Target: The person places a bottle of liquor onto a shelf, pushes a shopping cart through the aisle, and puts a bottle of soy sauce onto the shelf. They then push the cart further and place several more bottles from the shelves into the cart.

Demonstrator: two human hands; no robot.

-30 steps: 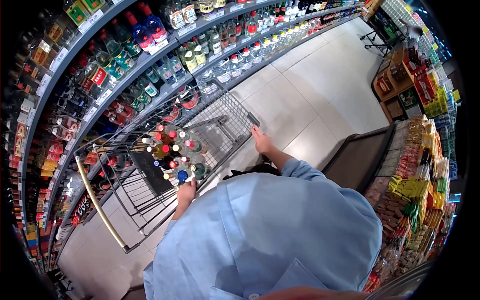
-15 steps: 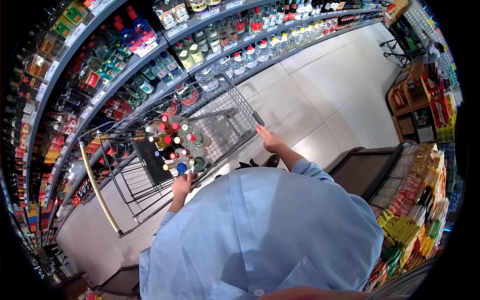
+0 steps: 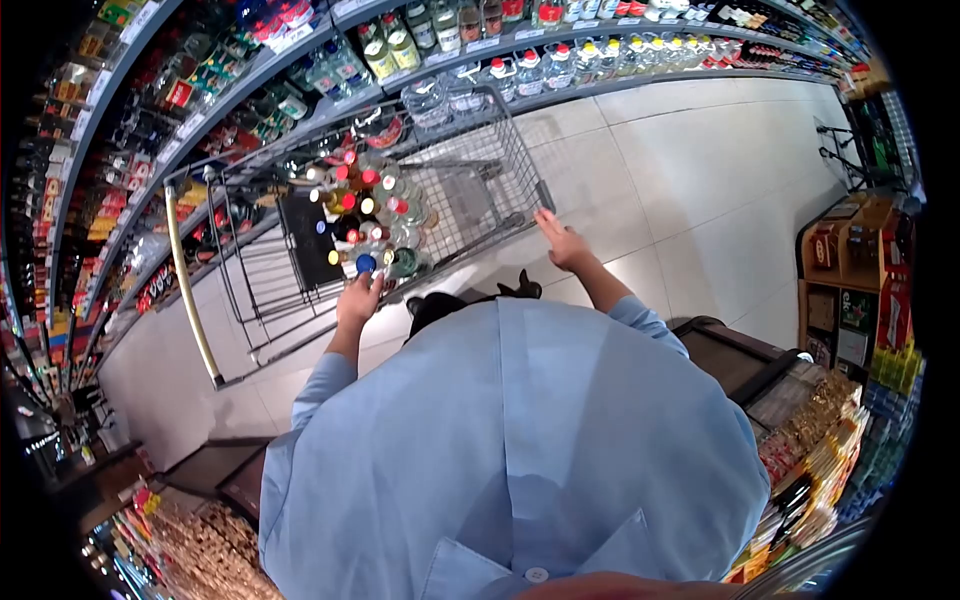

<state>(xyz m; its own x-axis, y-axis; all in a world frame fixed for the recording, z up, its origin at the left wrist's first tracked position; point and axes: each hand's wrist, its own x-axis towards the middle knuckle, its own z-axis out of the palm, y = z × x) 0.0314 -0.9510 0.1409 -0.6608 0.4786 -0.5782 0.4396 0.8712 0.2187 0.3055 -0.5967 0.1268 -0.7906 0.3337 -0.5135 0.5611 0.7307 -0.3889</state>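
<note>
A wire shopping cart (image 3: 480,240) stands across my front, with a group of glass bottles (image 3: 400,190) upright in it, many with red, white or yellow caps. My left hand (image 3: 358,300) is closed at the cart's near rim, its fingertips right beside a blue-capped bottle (image 3: 366,264); its grip is partly hidden. My right hand (image 3: 566,246) reaches to the cart's right-hand corner, fingers stretched out and fingertips at the dark corner piece (image 3: 543,195).
Curved shelves (image 3: 580,88) full of bottles run behind the cart. Pale floor tiles (image 3: 690,190) stretch to the right. A wooden display rack (image 3: 860,235) stands at right. Packaged goods (image 3: 810,440) are stacked close by my right side, others (image 3: 190,540) at lower left.
The view has shifted, so the cart and both hands appear higher in it. My left hand stays by the blue-capped bottle and my right hand by the cart's corner.
</note>
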